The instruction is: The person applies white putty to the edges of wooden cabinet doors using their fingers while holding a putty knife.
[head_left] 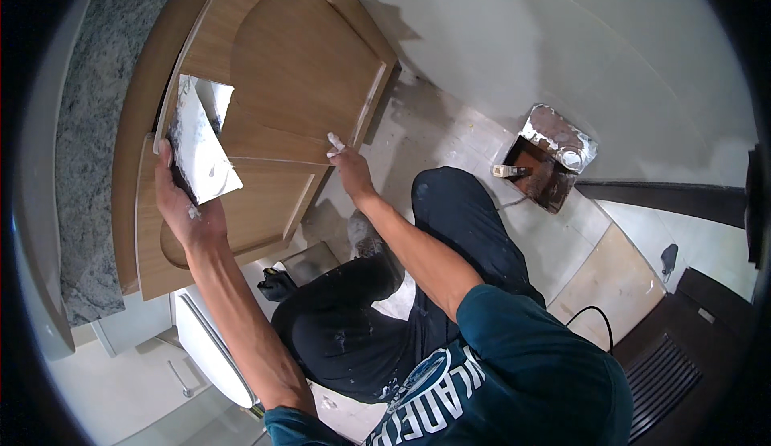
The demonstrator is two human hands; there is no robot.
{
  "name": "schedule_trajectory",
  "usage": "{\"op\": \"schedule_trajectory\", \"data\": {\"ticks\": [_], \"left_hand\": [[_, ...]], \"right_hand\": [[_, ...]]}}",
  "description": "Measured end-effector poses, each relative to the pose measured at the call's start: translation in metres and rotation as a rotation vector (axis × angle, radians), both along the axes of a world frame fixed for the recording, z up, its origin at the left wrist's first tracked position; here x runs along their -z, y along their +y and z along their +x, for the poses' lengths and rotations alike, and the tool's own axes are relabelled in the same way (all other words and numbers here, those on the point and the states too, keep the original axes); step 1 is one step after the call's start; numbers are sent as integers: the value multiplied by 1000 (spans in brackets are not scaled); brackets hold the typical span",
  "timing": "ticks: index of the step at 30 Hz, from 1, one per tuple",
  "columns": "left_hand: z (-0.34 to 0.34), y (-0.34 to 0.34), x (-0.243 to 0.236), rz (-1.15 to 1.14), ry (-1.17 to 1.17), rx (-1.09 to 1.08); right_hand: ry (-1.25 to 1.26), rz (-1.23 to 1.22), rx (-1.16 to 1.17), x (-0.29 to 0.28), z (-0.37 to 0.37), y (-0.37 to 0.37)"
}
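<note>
My left hand [189, 205] grips white-smeared flat filler spreaders [205, 145] at the left edge of the wooden cabinet doors [297, 60]. My right hand [349, 165] is at a thin white line across the wood, near the seam's right end. White paste covers its fingertip area; its fingers are curled, and whatever they may hold is unclear.
An open paint tray [546, 193] with a brush [510, 171] and smeared lid [558, 132] sits by the curved wall. A grey stone edge [88, 124] is at left. A black cable [602, 317] and dark slotted panel [658, 374] lie right; my legs are folded below the doors.
</note>
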State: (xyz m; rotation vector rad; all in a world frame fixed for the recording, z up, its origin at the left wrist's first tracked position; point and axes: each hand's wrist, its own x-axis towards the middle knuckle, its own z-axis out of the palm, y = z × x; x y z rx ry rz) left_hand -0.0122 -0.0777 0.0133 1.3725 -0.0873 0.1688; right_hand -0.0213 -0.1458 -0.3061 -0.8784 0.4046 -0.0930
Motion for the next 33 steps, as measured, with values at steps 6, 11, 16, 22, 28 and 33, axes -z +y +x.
{"op": "schedule_trajectory", "data": {"ticks": [6,11,16,22,28,33], "left_hand": [[3,-5,1,11,8,33],[1,-5,1,36,3,9],[3,-4,1,35,-4,-46],[1,-10,2,60,-8,-26],[-2,-8,0,65,-29,-44],[0,-4,-1,63,-12,-32]], "right_hand": [[163,68,65,33,4,-7],[-26,-73,73,31,6,1],[27,100,19,24,11,-1],[106,206,-41,24,3,-9],[40,156,-101,-25,-4,-4],[154,286,-53,-19,-4,-6]]}}
